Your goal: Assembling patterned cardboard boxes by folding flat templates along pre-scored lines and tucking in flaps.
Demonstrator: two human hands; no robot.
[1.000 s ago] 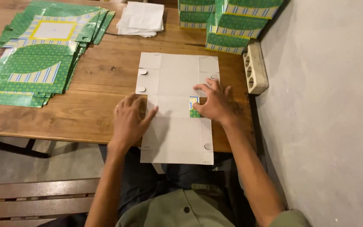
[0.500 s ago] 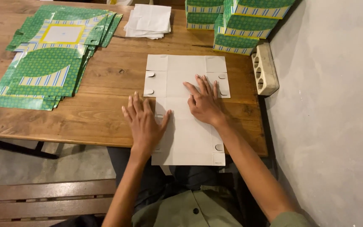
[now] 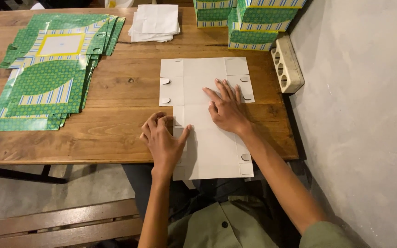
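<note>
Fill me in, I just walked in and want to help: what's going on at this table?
A person sits at a wooden table with both hands pressed flat on an unfolded white cardboard box blank, plain side up. The left hand rests at its left edge, the right hand near the middle. A stack of green printed blanks lies to the left, and assembled green boxes stand at the back.

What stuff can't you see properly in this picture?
Head view, the only one:
- White cardboard sheet: the left hand and right hand cover its middle; its printed side faces down.
- Green boxes: tops cut off by the picture's upper edge.
- Stack of green flat sheets: only the top ones show, so no counting.
- White power strip: its cord is out of sight.
</note>
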